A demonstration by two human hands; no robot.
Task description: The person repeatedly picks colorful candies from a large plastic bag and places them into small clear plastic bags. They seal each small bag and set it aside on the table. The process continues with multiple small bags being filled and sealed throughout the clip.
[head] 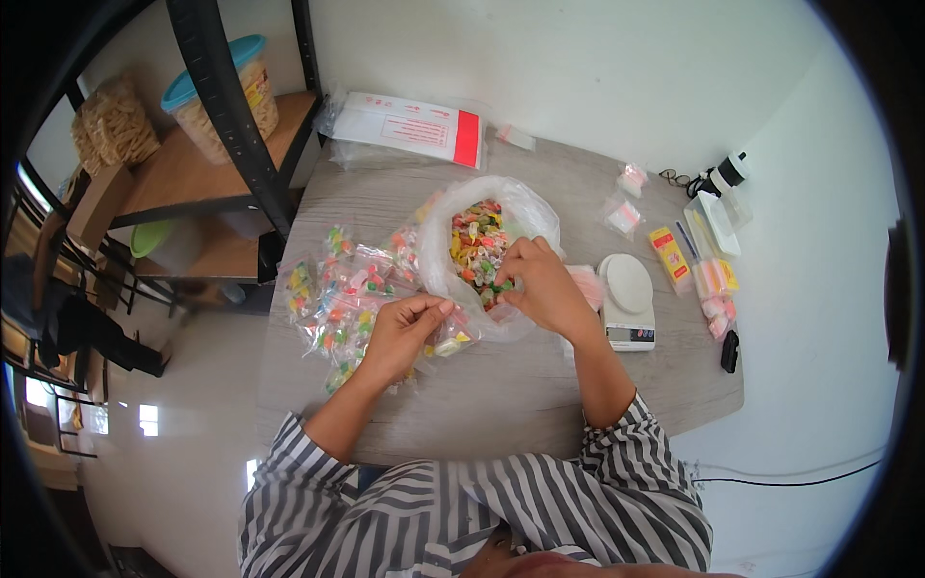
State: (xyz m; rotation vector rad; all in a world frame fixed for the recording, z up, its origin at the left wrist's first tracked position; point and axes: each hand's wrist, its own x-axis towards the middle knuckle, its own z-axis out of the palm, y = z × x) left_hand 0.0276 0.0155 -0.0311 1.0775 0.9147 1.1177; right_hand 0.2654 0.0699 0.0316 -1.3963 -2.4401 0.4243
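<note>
A large clear plastic bag (437,249) stands with its mouth spread, full of wrapped candies (477,231) in mixed colours. My right hand (538,285) reaches into its mouth, fingertips bent down at the candies; whether they pinch one is not clear. Between the thumb and fingers of my left hand (412,329) is the edge of a small zip bag (452,343) with a few candies in it, just in front of the large bag. Left of it lies a pile of small filled zip bags (347,311), partly hidden by my left hand.
Right of the large bag are a white digital kitchen scale (629,296), a yellow and red box (670,256), a white plastic tray (715,224), and a black stapler-like object (730,352). A white and red package (405,126) lies at the back. Metal shelving (224,94) borders the table's left side.
</note>
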